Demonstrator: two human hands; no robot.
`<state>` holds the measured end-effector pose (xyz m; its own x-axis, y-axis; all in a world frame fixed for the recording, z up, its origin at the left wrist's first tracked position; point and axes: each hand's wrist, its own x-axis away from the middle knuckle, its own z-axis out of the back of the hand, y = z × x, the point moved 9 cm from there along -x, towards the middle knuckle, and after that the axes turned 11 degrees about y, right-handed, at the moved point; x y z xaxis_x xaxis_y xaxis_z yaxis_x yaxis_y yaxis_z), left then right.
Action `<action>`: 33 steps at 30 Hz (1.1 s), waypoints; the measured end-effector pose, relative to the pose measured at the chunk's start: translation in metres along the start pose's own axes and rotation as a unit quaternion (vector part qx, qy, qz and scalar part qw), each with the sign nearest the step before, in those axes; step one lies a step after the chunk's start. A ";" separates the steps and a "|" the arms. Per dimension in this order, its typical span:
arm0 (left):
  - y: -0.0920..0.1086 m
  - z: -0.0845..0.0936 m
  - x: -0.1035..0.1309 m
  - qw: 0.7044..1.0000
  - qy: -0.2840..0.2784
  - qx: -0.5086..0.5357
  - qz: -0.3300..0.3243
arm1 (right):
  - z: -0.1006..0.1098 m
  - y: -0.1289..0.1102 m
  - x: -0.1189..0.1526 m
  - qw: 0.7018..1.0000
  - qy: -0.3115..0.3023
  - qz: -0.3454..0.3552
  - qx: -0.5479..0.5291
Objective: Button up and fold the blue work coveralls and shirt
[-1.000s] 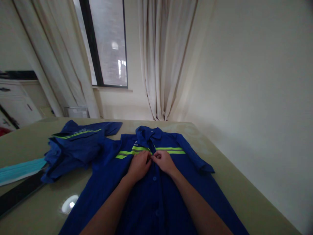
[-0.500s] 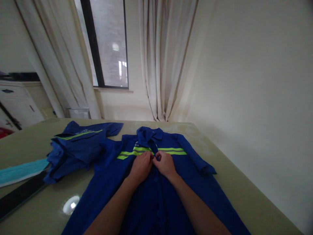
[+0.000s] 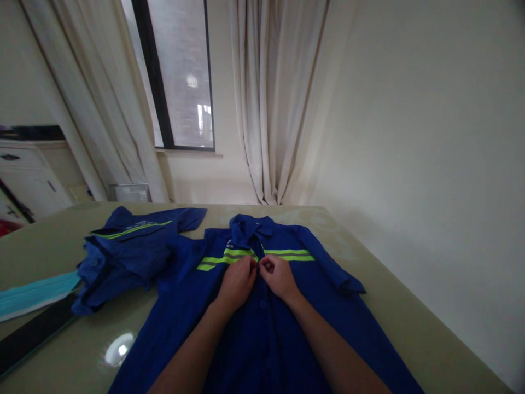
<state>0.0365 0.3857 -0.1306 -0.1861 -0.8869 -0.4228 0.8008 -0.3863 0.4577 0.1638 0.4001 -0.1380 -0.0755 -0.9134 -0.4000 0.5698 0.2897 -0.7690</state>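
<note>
A blue short-sleeved work shirt (image 3: pixel 328 295) with yellow-green and grey stripes lies front up on the table, its collar pointing away from me. Both hands meet at its front opening, just below the stripes. My left hand (image 3: pixel 239 278) pinches the left edge of the placket. Close beside it, my right hand (image 3: pixel 279 275) has thumb and forefinger pinched on the right edge. The fingertips nearly touch, and whatever small part lies between them is hidden. A button (image 3: pixel 263 304) shows on the placket below the hands.
Left of the shirt lies a second, crumpled blue striped shirt (image 3: pixel 131 251). Nearby are a light-blue face mask (image 3: pixel 39 294) and a long dark strip (image 3: pixel 36 334). The glossy greenish table (image 3: pixel 394 295) meets a wall at right; curtains (image 3: pixel 270 109) hang behind.
My hands stay at the placket, and their fingertips have shifted slightly. The view has tilted a little; the shirts have stayed in place.
</note>
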 end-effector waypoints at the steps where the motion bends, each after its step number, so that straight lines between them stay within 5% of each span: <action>1: -0.003 -0.001 -0.001 1.000 -0.001 0.023 0.010 | 0.000 0.000 0.000 1.000 0.001 -0.001 0.012; 12: -0.025 -0.014 -0.006 0.975 0.002 0.209 0.075 | -0.004 0.004 0.002 0.997 -0.046 -0.006 0.066; 27: -0.010 -0.005 -0.006 0.972 -0.015 0.226 0.070 | -0.009 0.032 -0.006 0.992 -0.028 -0.102 -0.068; 33: 0.005 0.004 -0.001 0.997 0.035 0.074 0.014 | -0.015 0.039 -0.008 0.982 -0.050 -0.136 -0.122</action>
<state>0.0385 0.3831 -0.1248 -0.1196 -0.8801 -0.4596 0.7115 -0.3988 0.5786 0.1744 0.4225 -0.1717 -0.1103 -0.9865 -0.1210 0.3256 0.0791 -0.9422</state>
